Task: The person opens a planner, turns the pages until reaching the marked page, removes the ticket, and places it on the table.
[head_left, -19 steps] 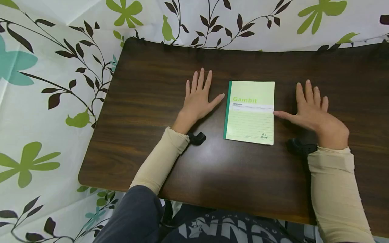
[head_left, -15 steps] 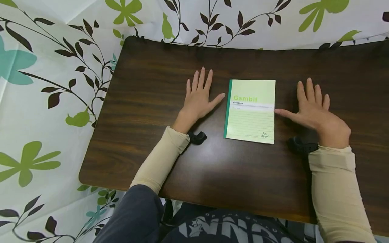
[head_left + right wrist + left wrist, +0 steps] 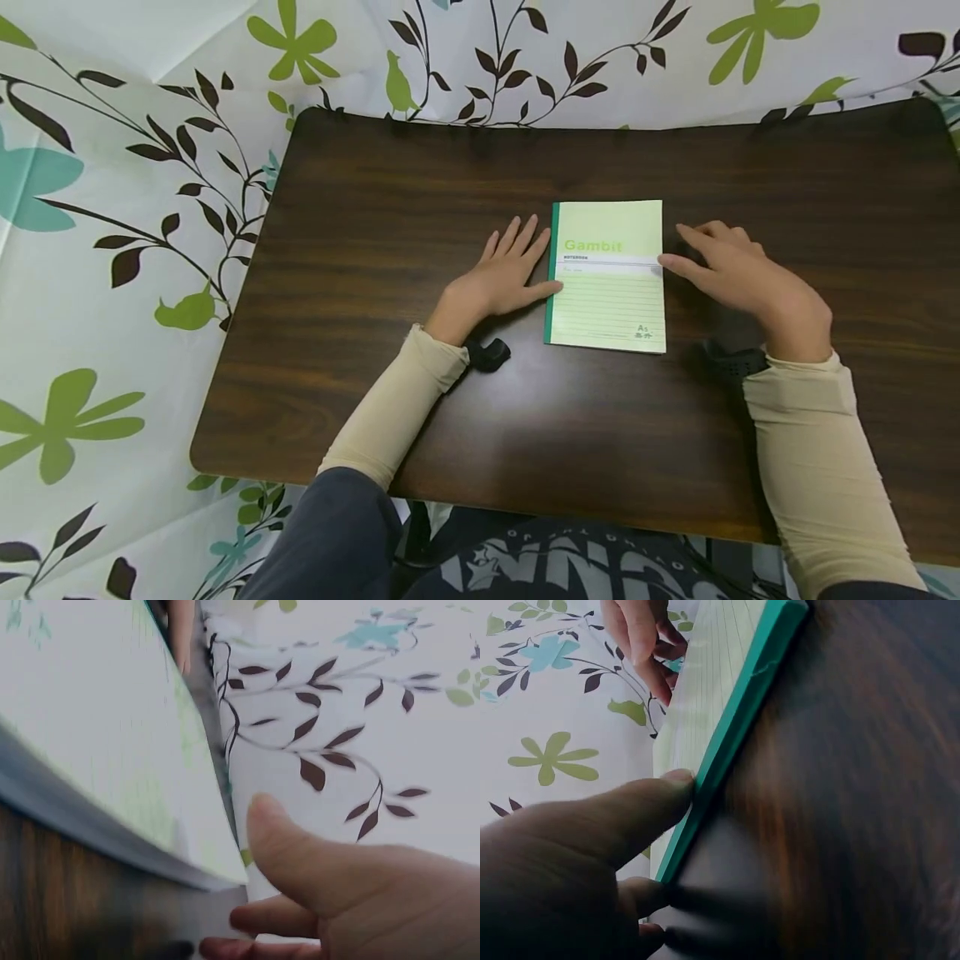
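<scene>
A pale green notebook with a dark green spine lies face up on the dark wooden table. "Gambit" is printed across its cover. My left hand is at the spine side, its fingers spread and its thumb tip over the spine edge. In the left wrist view that thumb meets the spine, with other fingertips at the spine's lower end. On the opposite side, my right hand has its thumb tip at the notebook's right edge and its other fingers slightly bent beside it. Nothing is gripped in either hand.
A white curtain with leaf, flower and bird prints hangs behind and left of the table. Black wrist straps stick out by both wrists. The person's dark shirt is at the table's front edge.
My left hand has come down and right, so its thumb now reaches the spine. The right hand's fingers have drawn in toward the notebook from their upright spread. The head view has shifted slightly.
</scene>
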{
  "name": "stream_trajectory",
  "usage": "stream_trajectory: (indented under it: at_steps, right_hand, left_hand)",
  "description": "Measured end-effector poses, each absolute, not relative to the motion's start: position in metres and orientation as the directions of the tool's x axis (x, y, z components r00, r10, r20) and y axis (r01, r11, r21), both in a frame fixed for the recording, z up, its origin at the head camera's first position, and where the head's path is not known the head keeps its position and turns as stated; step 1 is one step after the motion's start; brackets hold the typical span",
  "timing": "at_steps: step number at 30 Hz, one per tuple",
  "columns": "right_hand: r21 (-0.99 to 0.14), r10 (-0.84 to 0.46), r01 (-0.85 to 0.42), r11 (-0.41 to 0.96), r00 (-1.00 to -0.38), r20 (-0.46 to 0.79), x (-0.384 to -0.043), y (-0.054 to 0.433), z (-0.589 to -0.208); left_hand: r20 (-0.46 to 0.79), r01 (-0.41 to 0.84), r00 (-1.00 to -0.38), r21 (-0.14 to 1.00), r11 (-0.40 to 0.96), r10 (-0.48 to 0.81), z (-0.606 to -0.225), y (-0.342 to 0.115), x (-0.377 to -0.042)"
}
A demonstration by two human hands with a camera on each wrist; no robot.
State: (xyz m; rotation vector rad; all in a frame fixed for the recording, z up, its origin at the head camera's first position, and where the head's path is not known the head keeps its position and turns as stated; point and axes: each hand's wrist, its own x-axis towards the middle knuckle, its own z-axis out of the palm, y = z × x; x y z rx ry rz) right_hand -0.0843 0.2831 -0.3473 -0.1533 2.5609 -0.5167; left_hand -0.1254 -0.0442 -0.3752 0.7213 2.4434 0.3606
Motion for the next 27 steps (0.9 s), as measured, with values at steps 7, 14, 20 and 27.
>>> stream_trajectory:
  at_steps: [7, 14, 20, 27]
  right_hand:
    - [-0.371, -0.256, -0.062, 0.927, -0.825, -0.503, -0.079, 0.269, -0.345]
    - [-0.428, -0.279, -0.045, 0.902, -0.820, -0.500, -0.080, 0.262, -0.342]
    - [-0.420, -0.262, -0.020, 0.907, -0.808, -0.528, -0.081, 0.259, -0.344]
    - [-0.386, -0.234, -0.012, 0.922, -0.813, -0.533, -0.080, 0.259, -0.335]
  left_hand:
    - [-0.464, 0.424, -0.684, 0.374, 0.825, 0.562, -0.379, -0.044, -0.120]
    - [-0.445, 0.436, -0.697, 0.359, 0.825, 0.562, -0.377, -0.043, -0.123]
    - [-0.454, 0.434, -0.690, 0.364, 0.824, 0.564, -0.377, -0.044, -0.124]
    - [-0.443, 0.431, -0.697, 0.370, 0.823, 0.564, -0.377, -0.044, -0.125]
